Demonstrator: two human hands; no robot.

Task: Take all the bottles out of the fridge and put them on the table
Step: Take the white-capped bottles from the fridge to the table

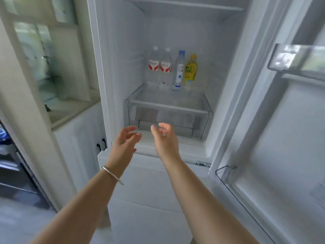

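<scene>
A person stands before an open fridge (pixel 121 50), both arms stretched toward it. The left hand (pixel 125 140) and right hand (pixel 165 136) hang empty, fingers loosely curled, in front of the clear drawer (pixel 168 111). On the shelf above stand four bottles in a row: two red-labelled water bottles (pixel 153 67) (pixel 165 67), a blue-capped bottle (pixel 179 71) and a yellow drink bottle (pixel 190 69), apparently touching. A silver bangle (pixel 112 175) circles the left wrist.

Open space lies above the clear drawer (pixel 168 113) up to the upper shelf (pixel 184 5). Four bottles (pixel 173 69) stand far back; the open door (pixel 281 138) flanks the right.
</scene>
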